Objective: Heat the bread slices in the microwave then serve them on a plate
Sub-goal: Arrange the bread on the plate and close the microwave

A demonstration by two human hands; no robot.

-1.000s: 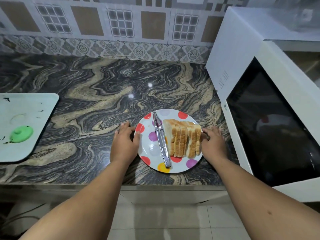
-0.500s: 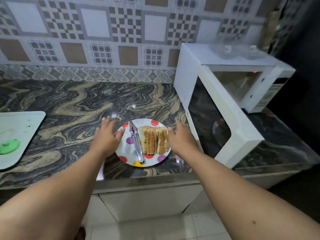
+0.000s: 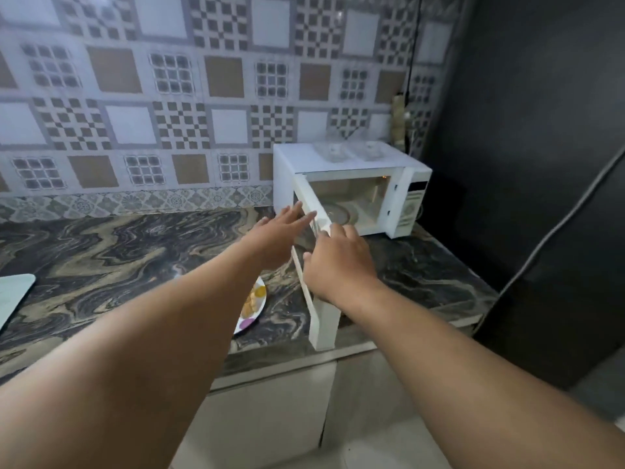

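Observation:
The white microwave (image 3: 351, 162) stands at the back right of the marble counter (image 3: 118, 252). Its door (image 3: 321, 319) is swung out toward me, and the glass turntable (image 3: 341, 214) shows in the lit cavity. My left hand (image 3: 277, 233) is flat and open at the door's outer face, fingers stretched out. My right hand (image 3: 338, 262) has its fingers curled over the door's top edge. The polka-dot plate (image 3: 258, 308) with bread slices (image 3: 251, 302) lies on the counter left of the door, mostly hidden under my left forearm.
A pale cutting board (image 3: 13, 294) pokes in at the left edge. Clear glass containers (image 3: 351, 151) sit on top of the microwave. A tall dark appliance (image 3: 541, 164) with a grey cable fills the right side. The counter's front edge runs below the door.
Both hands left the plate and rose to the open microwave door. My view lifted and pulled back, so the microwave sits farther away and the plate is now under my left forearm.

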